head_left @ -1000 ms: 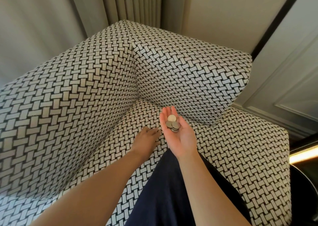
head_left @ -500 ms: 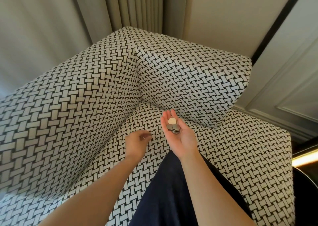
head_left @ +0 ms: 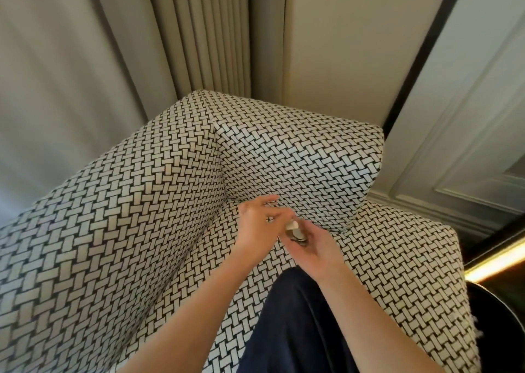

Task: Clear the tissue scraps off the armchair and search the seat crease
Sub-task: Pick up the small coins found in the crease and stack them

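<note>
The armchair (head_left: 159,202) has a black-and-white woven cover. Its seat crease (head_left: 224,202) runs where the back and arm meet the seat. My right hand (head_left: 318,253) is held palm up above the seat, and a small pile of coins (head_left: 296,232) lies in it. My left hand (head_left: 255,224) is right beside it, with its fingertips bunched together at the top of the pile as if pinching a coin. No tissue scraps are in sight.
My leg in dark blue cloth (head_left: 298,330) rests on the seat below my hands. Beige curtains (head_left: 199,31) hang behind the chair and a panelled wall (head_left: 468,145) stands on the right. A dark round object (head_left: 505,321) sits at the chair's right edge.
My left hand has lifted off the seat by the crease and come up to the coins in my right palm. The view has tilted upward.
</note>
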The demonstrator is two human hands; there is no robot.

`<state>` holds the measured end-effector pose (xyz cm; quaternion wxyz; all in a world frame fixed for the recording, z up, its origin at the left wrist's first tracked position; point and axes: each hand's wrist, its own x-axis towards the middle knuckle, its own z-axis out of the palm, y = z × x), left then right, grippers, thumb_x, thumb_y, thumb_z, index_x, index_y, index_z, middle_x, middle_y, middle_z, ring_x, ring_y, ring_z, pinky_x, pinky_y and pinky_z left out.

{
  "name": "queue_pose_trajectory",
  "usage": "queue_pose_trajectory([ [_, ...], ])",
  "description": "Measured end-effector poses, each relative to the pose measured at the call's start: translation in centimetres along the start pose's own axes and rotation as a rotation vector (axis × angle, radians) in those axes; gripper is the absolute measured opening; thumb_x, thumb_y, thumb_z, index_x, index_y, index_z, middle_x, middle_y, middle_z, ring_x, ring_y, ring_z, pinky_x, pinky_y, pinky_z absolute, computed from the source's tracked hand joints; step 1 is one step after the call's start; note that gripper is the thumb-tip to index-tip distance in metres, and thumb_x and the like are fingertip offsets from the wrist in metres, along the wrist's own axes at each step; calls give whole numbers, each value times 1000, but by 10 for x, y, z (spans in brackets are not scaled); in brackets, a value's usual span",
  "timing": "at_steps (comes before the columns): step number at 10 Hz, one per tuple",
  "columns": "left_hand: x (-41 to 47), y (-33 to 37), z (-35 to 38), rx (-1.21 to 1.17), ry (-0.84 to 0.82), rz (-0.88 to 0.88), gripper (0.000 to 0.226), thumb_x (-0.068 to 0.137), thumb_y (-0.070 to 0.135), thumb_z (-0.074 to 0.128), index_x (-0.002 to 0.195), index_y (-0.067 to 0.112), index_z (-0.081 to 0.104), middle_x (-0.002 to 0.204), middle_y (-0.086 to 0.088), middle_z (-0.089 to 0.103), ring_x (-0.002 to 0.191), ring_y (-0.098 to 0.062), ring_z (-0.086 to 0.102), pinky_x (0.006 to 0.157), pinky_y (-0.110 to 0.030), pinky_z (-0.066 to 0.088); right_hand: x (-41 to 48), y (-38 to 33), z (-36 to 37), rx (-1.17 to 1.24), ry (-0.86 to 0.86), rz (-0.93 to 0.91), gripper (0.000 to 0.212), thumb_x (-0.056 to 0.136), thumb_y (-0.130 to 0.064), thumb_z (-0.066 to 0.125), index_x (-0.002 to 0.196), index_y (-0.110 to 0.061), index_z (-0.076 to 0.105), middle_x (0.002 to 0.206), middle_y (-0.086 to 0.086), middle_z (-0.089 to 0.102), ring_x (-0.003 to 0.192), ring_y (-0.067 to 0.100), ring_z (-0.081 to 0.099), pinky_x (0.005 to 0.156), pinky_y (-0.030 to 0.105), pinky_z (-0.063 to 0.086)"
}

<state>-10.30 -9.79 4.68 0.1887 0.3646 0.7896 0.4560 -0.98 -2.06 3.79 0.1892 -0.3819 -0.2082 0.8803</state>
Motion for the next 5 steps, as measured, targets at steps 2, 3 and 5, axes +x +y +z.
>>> queue_pose_trajectory([
  [2, 26, 44, -2, -281, -143, -10, 26, 93, 42, 50, 110, 35, 67, 138, 15, 48, 125, -2, 40, 100, -23, 34, -13, -68, -1, 405, 9, -10, 28, 99, -7, 36, 114, 10, 52, 116, 32, 57, 107, 36, 58, 100, 41, 45],
  [3, 45, 68, -2, -492, -166, -45, 52, 82, 66, 46, 125, 38, 57, 138, 14, 49, 127, -2, 41, 106, -27, 27, -19, -111, 6, 343, -26, -100, 35, 101, -16, 36, 114, 12, 52, 117, 32, 58, 109, 37, 58, 99, 43, 46],
  [5, 110, 110, 23, -580, -115, -49, 50, 92, 56, 38, 136, 34, 46, 141, 17, 45, 132, -2, 36, 112, -32, 22, -24, -179, 41, 273, -1, -239, 55, 102, -36, 31, 130, 8, 47, 125, 26, 55, 118, 32, 53, 97, 37, 45],
])
